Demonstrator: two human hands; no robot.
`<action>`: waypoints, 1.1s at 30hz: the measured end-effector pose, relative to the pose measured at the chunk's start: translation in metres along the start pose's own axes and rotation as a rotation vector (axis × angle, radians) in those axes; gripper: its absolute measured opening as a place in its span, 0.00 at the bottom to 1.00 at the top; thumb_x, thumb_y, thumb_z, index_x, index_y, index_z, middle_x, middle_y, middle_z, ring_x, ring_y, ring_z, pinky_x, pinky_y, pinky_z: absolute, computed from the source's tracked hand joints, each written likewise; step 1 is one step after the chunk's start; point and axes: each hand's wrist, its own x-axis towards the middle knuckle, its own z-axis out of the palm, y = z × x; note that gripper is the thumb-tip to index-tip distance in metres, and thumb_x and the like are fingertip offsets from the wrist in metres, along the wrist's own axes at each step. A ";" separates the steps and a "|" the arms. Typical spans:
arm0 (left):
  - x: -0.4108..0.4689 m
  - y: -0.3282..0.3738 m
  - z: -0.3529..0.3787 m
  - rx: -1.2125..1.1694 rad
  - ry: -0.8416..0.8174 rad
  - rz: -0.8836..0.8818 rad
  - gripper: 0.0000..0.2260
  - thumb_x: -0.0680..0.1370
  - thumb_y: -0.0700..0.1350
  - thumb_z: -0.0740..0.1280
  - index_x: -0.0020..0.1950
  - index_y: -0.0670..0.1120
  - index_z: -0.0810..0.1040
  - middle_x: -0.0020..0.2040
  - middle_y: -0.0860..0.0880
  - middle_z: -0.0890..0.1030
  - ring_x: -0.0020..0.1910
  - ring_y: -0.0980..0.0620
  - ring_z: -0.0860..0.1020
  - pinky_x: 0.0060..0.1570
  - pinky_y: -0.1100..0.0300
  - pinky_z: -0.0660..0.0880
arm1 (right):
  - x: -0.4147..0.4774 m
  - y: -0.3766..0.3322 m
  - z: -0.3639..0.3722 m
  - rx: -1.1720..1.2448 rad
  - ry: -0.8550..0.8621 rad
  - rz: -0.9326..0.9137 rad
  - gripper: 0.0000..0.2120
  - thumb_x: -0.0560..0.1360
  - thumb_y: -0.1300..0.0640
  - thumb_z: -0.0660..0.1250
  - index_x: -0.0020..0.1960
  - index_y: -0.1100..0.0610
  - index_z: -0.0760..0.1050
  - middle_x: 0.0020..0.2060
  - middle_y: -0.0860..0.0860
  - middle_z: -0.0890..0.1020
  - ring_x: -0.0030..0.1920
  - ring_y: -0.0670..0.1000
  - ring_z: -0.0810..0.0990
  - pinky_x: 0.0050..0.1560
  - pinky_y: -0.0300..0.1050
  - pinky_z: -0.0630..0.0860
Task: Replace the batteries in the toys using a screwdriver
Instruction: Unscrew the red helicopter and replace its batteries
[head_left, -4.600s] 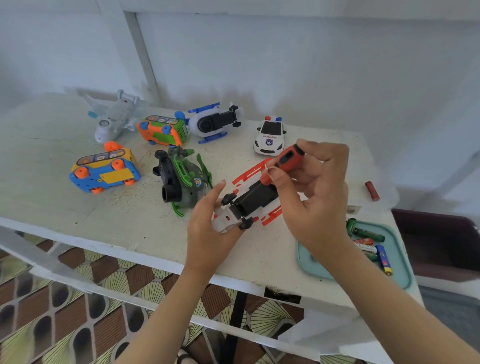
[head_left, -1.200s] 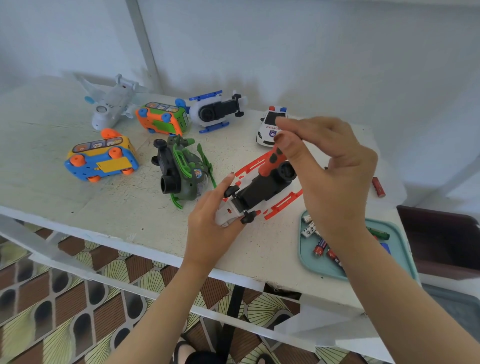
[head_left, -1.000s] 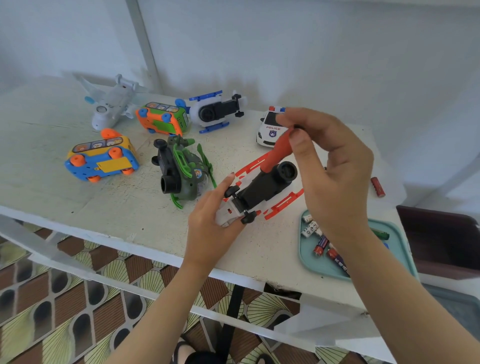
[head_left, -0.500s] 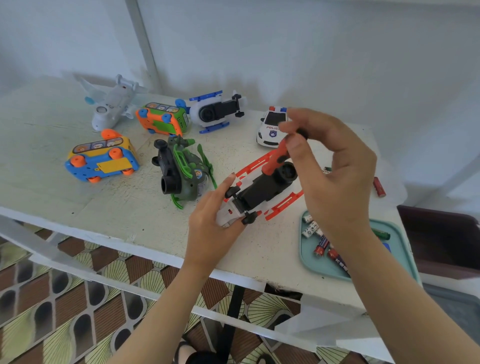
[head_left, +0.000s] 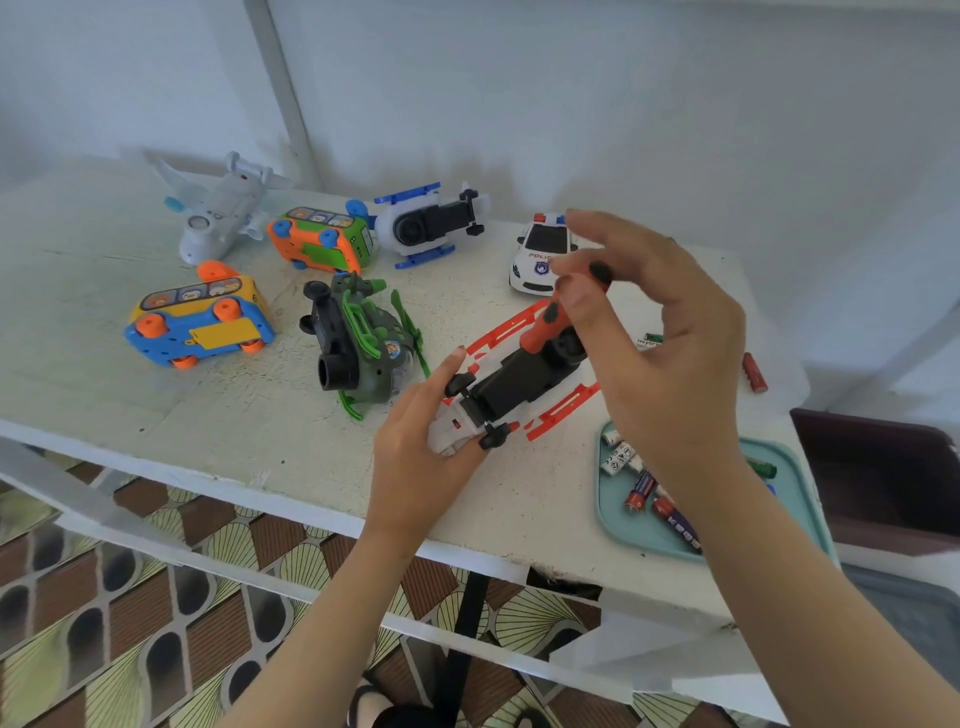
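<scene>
A red-and-white toy helicopter (head_left: 511, 387) lies belly-up near the front edge of the surface (head_left: 104, 395). Its long axis runs on a diagonal, with the white end pointing near-left and the other end far-right. The black plastic underside faces up, with a ribbed red skid along each side.

The left hand (head_left: 421, 462) is wrapped around the white end, one finger lying straight beside the small black wheels. The right hand (head_left: 670, 358) pinches the top of a screwdriver (head_left: 553, 319) between thumb and forefinger, its other fingers lifted and spread. The screwdriver has a stubby orange handle with black dots. It leans with the top toward the far right and the tip down on the black belly.

Just right of the helicopter sits a pale teal tray (head_left: 610, 519) with rounded corners, holding a heap of batteries (head_left: 636, 488), some white and some red. Their print is too small to read. One red battery (head_left: 754, 371) lies alone on the surface farther right.

Behind the right hand stands a white police car (head_left: 540, 254) with "POLIC" showing on its hood. To the left are a dark green helicopter (head_left: 363, 348) on its side, a blue-and-yellow bus (head_left: 200, 319) and an orange-and-green bus (head_left: 322, 241), both tipped over. Farther back lie a white-and-blue helicopter (head_left: 426, 223) and a white plane (head_left: 221, 213). The surface is rough, chipped white paint.
</scene>
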 end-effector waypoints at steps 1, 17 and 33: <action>0.000 0.000 0.000 0.001 -0.002 0.000 0.34 0.68 0.46 0.78 0.71 0.48 0.68 0.54 0.50 0.78 0.50 0.63 0.73 0.53 0.78 0.67 | 0.000 0.001 -0.001 0.004 -0.014 0.010 0.10 0.77 0.58 0.64 0.58 0.54 0.78 0.44 0.43 0.83 0.48 0.46 0.82 0.63 0.67 0.67; 0.000 0.001 -0.001 -0.031 -0.012 -0.007 0.32 0.70 0.50 0.75 0.71 0.48 0.68 0.53 0.46 0.80 0.50 0.61 0.75 0.52 0.77 0.68 | -0.003 -0.002 0.000 -0.028 -0.072 -0.002 0.12 0.78 0.61 0.61 0.57 0.49 0.77 0.54 0.45 0.83 0.62 0.46 0.78 0.68 0.65 0.64; 0.000 0.001 -0.001 -0.040 -0.008 0.005 0.31 0.70 0.52 0.73 0.71 0.48 0.68 0.52 0.44 0.80 0.49 0.59 0.75 0.52 0.77 0.68 | -0.004 -0.003 0.000 0.039 -0.111 0.006 0.12 0.78 0.59 0.63 0.60 0.54 0.77 0.47 0.45 0.83 0.53 0.48 0.80 0.62 0.56 0.72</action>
